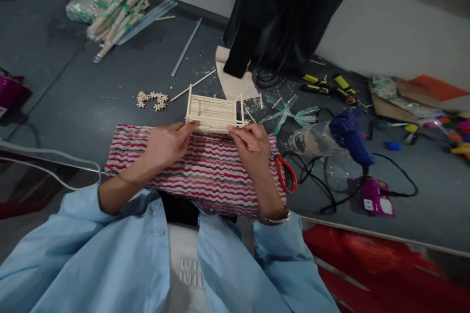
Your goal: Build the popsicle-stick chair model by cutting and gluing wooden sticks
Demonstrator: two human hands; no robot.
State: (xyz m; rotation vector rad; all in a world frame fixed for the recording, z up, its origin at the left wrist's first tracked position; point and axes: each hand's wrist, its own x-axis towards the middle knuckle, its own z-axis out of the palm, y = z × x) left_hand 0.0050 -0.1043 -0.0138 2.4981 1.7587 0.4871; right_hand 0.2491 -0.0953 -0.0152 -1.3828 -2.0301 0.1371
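Observation:
A small frame of thin wooden sticks [213,113], with a slatted flat part and upright sticks at its corners, is held between my two hands. My left hand [167,144] pinches its near left edge with closed fingers. At the near right corner, the fingers of my right hand [252,144] close on the frame. Under both hands lies a red and white wavy-striped cloth [205,181]. Red-handled scissors [285,174] rest at the cloth's right side, beside my right wrist.
A blue glue gun [350,137] leans on a clear bottle [316,139] at right, with black cables around a purple box [377,198]. Behind the frame are a phone [241,51] and pliers [316,85]. Bundled sticks [117,17] and small wooden flower shapes [152,99] lie left.

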